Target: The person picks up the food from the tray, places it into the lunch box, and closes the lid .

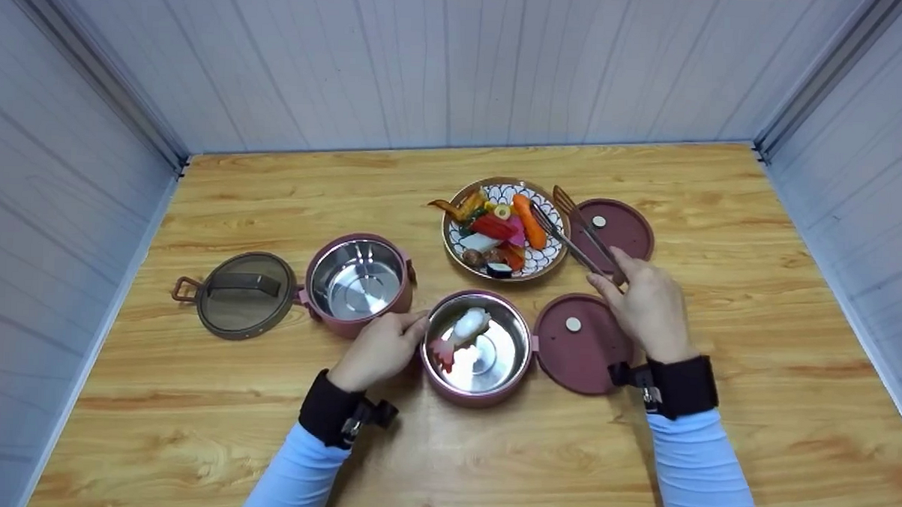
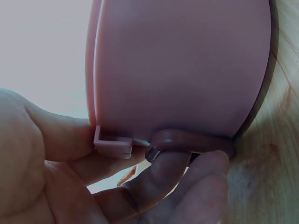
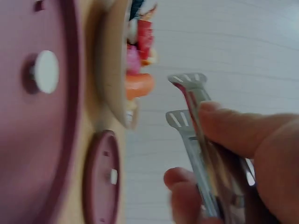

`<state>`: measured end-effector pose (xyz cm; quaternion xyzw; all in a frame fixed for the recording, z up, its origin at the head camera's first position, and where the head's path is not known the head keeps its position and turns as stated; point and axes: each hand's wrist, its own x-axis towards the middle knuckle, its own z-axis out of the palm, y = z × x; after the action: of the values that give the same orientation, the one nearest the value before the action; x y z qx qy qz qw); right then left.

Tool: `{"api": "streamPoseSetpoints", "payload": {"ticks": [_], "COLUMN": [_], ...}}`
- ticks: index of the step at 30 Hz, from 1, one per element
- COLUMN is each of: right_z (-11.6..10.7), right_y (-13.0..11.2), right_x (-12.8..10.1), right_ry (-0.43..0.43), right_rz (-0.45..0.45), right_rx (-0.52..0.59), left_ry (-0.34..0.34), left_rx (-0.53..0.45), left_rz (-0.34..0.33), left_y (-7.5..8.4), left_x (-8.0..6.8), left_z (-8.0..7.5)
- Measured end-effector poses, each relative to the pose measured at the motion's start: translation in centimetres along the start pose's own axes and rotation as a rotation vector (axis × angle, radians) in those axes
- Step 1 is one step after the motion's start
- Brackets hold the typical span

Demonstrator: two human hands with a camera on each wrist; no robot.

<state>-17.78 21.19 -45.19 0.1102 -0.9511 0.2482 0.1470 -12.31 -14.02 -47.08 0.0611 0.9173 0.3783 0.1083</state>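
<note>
My left hand (image 1: 385, 349) grips the small handle (image 2: 191, 140) on the side of a pink steel-lined pot (image 1: 474, 397); its fingers curl through the handle, with the thumb up at the rim. Inside that pot lies a shrimp sushi piece (image 1: 469, 325) with a red tail. My right hand (image 1: 650, 305) holds metal tongs (image 3: 205, 154) with slotted tips, which are spread apart. Those tips hang at the right edge of a patterned plate (image 1: 552, 266), close to a carrot (image 1: 529, 220). Several other food pieces, among them red strips (image 1: 493, 226) and a sushi roll (image 1: 499, 270), crowd the plate.
A second pink pot (image 1: 356, 280) stands left of the first, bare steel inside. Beyond it lies a dark see-through lid (image 1: 242, 314) with a handle. Two maroon lids (image 1: 582, 356) with white knobs sit at the right, one partly behind the tongs. Pale walls surround the wooden table (image 1: 779, 310).
</note>
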Motion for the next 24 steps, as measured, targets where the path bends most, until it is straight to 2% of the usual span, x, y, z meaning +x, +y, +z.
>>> {"api": "streamPoseSetpoints", "payload": {"ticks": [6,13,18,24], "right_z": [1.6,2.2,2.0,1.0], "right_y": [0.5,0.4,0.2,-0.1], "right_x": [0.0,0.0,-0.2,-0.3], "right_ry": [-0.014,-0.040,-0.045,-0.040], "right_rz": [0.007,0.043,0.083,0.079], "right_rx": [0.011,-0.006,-0.039,-0.083], "left_ry": [-0.001,0.007,-0.001,0.006], "left_rx": [0.004,0.005,-0.001,0.008], "left_rz": [0.006,0.028,0.023,0.033], "left_y": [0.0,0.1,0.1,0.1], "left_x": [0.0,0.0,-0.1,-0.1], "left_z": [0.0,0.0,0.0,0.0]}}
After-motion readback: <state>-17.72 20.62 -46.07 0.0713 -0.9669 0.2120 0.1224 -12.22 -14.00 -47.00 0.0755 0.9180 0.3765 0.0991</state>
